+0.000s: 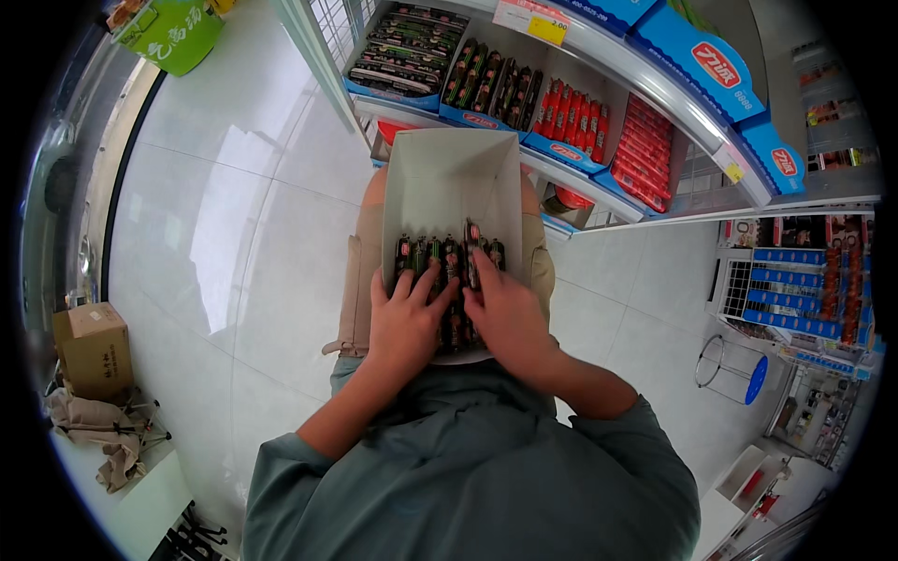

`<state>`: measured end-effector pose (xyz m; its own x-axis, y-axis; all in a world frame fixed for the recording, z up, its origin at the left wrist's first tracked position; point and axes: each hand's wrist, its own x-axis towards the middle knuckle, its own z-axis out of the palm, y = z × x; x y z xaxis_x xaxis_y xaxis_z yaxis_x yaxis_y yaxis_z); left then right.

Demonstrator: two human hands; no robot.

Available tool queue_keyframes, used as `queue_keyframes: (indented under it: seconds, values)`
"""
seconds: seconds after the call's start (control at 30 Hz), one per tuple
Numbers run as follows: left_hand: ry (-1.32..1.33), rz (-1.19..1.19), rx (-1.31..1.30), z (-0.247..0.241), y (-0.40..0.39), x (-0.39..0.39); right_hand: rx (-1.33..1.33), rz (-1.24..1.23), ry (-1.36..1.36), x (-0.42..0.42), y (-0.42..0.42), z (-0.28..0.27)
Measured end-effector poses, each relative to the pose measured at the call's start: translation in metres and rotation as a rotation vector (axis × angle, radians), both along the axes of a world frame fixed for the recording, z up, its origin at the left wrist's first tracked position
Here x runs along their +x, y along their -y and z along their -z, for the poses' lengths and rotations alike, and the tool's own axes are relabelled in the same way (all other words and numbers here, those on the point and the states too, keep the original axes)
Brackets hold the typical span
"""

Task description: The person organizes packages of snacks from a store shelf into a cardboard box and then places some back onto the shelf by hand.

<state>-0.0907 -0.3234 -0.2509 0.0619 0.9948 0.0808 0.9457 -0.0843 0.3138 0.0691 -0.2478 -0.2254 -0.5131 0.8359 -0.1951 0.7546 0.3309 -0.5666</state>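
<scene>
A pale cardboard box (449, 165) rests on my lap, its far part bare. In its near half stand several dark-wrapped sausages (449, 256) in a row, with green and pink on their wrappers. My left hand (407, 319) lies over the left ones, fingers spread and touching their wrappers. Between the thumb and index finger of my right hand (508, 319) is one sausage (473, 235) that sticks up farther than its neighbours. My hands cover the lower parts of many sausages.
Ahead, a store shelf (596, 49) holds blue-edged trays of dark sausages (484, 77) and red sausages (572, 119). A blue-topped stool (755, 380) stands at right, near a wire rack (736, 280). To the left are a green bucket (172, 38) and a brown carton (98, 354).
</scene>
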Motion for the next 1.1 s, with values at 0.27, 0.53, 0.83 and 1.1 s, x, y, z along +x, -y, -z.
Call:
queue_keyframes:
  seconds: [0.27,0.53,0.83,1.1]
  values:
    - [0.025,-0.019,0.026,0.008,-0.005,-0.001,0.101,-0.053,0.192,-0.014,0.016,0.027]
    - [0.065,0.105,0.050,0.014,-0.012,0.010,-0.147,-0.049,0.182,-0.012,-0.003,0.018]
    - [0.212,0.092,0.039,0.023,-0.009,0.008,-0.016,0.222,-0.231,-0.012,-0.108,-0.037]
    - [0.321,0.029,0.041,0.027,-0.016,0.011,0.409,0.201,0.230,-0.041,-0.324,0.079]
